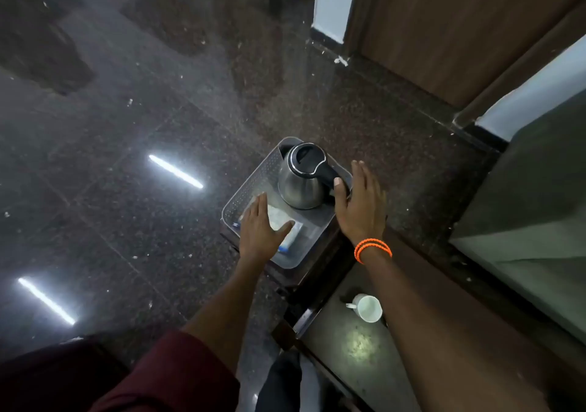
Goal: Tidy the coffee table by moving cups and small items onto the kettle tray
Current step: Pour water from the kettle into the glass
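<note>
Steel kettle [301, 180] with a black lid and handle stands upright at the 12 o'clock end of a clear, dotted plastic tray [250, 183], which sits on a small dark stand. At the tray's 6 o'clock end lie pale packets [290, 232] with blue edging (what they are cannot be read). Over them hovers the left hand [261, 232], fingers flat and spread wide, holding nothing; whether the palm touches the packets cannot be told. At 3 o'clock from the kettle, the right hand [361, 204] is open too, fingers straight and together, thumb lying against the kettle's handle and palm at the tray's rim, gripping nothing. An orange band [372, 248] circles that wrist. Toward 5 o'clock from the tray, well apart from it, a white cup [367, 307] lies tipped on its side on the coffee table [355, 361], handle pointing toward 9 o'clock, beneath the right forearm. A maroon sleeve [177, 376] covers the left upper arm.
</note>
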